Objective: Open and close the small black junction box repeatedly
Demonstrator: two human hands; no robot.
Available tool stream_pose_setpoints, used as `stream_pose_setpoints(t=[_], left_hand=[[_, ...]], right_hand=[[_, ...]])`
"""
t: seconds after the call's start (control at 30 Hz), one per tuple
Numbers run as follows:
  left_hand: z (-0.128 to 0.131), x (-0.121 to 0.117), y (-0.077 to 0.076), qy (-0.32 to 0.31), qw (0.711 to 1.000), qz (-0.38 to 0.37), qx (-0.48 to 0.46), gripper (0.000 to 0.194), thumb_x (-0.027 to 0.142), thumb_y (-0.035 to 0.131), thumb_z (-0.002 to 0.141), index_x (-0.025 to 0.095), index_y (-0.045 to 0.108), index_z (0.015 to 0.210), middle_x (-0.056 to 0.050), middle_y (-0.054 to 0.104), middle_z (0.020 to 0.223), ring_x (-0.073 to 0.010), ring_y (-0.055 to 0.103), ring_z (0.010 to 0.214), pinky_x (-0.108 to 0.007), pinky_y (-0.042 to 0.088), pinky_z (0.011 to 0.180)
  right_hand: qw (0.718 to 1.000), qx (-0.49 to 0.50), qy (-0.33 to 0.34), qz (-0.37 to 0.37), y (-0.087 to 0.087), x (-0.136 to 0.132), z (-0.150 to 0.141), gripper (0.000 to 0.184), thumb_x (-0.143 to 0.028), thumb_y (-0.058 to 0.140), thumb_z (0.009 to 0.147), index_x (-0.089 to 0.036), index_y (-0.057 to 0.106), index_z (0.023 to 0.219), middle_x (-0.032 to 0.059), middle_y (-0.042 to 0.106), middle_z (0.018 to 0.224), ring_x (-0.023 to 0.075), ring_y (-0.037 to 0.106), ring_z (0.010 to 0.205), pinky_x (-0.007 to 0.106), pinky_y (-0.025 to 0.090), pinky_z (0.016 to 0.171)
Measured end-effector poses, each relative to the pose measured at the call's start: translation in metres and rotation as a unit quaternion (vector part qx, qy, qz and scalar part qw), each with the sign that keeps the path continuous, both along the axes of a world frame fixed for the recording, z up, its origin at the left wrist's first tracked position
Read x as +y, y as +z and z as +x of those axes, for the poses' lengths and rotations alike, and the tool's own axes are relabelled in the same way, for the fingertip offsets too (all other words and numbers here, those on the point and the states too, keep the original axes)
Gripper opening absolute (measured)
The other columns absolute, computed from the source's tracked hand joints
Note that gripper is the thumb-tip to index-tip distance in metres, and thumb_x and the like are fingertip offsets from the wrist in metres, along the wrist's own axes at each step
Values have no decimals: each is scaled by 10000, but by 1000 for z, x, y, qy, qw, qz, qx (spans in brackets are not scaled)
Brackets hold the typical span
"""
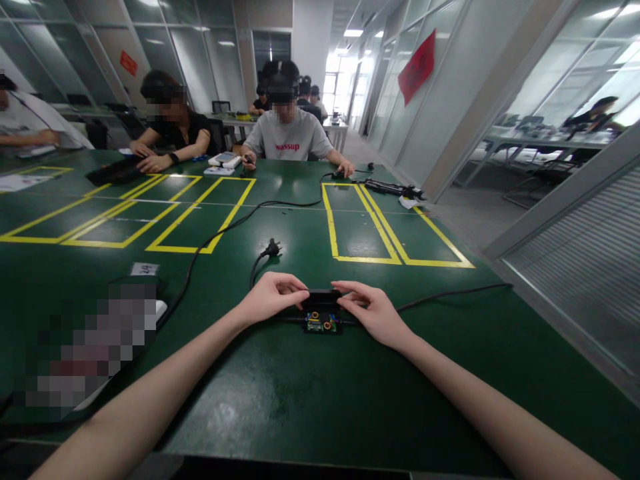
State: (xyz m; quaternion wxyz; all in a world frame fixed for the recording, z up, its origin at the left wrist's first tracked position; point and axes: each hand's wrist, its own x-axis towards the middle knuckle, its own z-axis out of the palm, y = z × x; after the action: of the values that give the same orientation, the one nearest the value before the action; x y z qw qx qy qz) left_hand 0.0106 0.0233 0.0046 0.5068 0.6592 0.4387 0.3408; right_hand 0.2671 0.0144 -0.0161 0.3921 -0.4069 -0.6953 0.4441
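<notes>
A black plastic cover (323,299) is held on edge between my two hands. My left hand (274,297) pinches its left end, and my right hand (373,310) pinches its right end. Just in front of the cover, on my side, lies a circuit board (321,324) with copper-coloured ring coils, in a low black casing. Cords come out at both sides of the casing. A black cord runs behind my left hand to a power plug (272,249). From behind my right hand another black cord (450,291) leads off to the right.
On the green table (260,400), yellow tape (367,260) marks out rectangles. A pixelated item (100,347) lies at the left, near a paper label (145,269). A long black cable (240,220) crosses the table. People sit opposite; a black tool (393,189) lies at the far right.
</notes>
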Motion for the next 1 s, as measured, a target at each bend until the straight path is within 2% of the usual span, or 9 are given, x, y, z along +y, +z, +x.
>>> stream_pose_setpoints(t=[0.13,0.43,0.67,0.83,1.0], left_hand=[[0,0,1,2,1000,2,5,213,319,774,808,120,764,885,-63,774,697,-185,758,666,-236,573,636],[0,0,-1,-2,1000,6,-1,271,364,788,779,117,760,887,-67,776,707,-181,749,653,-232,557,616],[-1,1,2,-11,1000,-1,14,293,379,797,760,120,755,891,-65,768,708,-179,733,657,-236,531,605],[-4,0,3,-20,999,-2,38,298,375,802,760,118,755,902,-57,762,703,-169,710,641,-220,490,579],[-5,1,5,-38,999,13,28,303,429,735,835,128,770,839,-60,775,752,-184,716,717,-269,545,711]], right_hand=[[1000,-6,10,-7,2,-1,0,334,-363,689,874,-195,772,1151,63,797,917,210,752,821,359,642,790],[1000,-23,-1,13,2,1,2,322,-412,626,924,-199,791,1101,79,796,1007,207,744,834,331,623,754],[999,-28,1,28,3,1,2,304,-416,612,938,-211,793,1071,69,791,993,205,736,825,322,614,739],[1000,-18,14,13,4,0,2,303,-444,638,929,-210,789,1049,67,789,960,210,734,819,326,615,741],[999,-5,31,23,7,-1,4,255,-411,666,913,-203,786,999,77,776,972,219,725,874,333,600,762]])
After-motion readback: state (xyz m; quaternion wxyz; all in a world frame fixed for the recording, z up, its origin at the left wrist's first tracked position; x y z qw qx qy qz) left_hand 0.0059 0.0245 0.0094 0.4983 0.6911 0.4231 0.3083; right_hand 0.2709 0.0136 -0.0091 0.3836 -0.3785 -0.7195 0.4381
